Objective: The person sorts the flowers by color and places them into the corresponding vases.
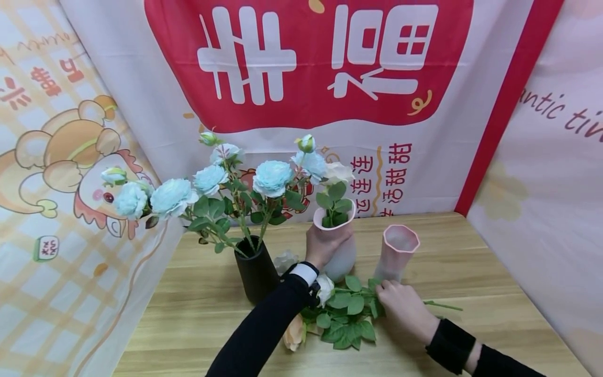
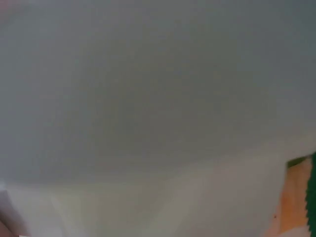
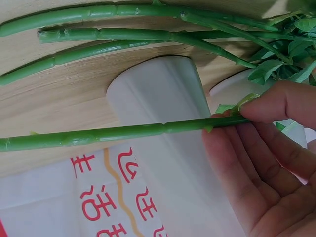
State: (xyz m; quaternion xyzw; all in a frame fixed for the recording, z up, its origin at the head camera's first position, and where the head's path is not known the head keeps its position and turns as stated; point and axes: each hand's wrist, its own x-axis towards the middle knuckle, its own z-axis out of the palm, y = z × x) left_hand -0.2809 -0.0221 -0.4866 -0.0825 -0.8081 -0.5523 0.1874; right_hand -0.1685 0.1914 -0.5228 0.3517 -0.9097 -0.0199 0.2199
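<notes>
My left hand [image 1: 325, 242] grips a round-bellied pale vase [image 1: 343, 260] just under its pink flared rim. A white flower [image 1: 338, 173] with green leaves stands in that vase. The vase's blurred pale side [image 2: 158, 108] fills most of the left wrist view. Between thumb and fingers, my right hand [image 1: 406, 306] pinches a green flower stem [image 3: 118, 132]. Several more stems [image 3: 98, 34] lie on the wood beyond it in the right wrist view. Leaves [image 1: 346, 309], a white bloom [image 1: 325, 289] and a peach bloom [image 1: 294, 332] lie together left of the right hand.
A pink-rimmed tapered vase [image 1: 398, 251] stands right behind the right hand. On the left, a black vase [image 1: 256, 272] holds several light-blue flowers [image 1: 273, 178] that spread widely. The wooden table [image 1: 198, 319] backs onto a printed cloth [image 1: 325, 115], with cloths at both sides.
</notes>
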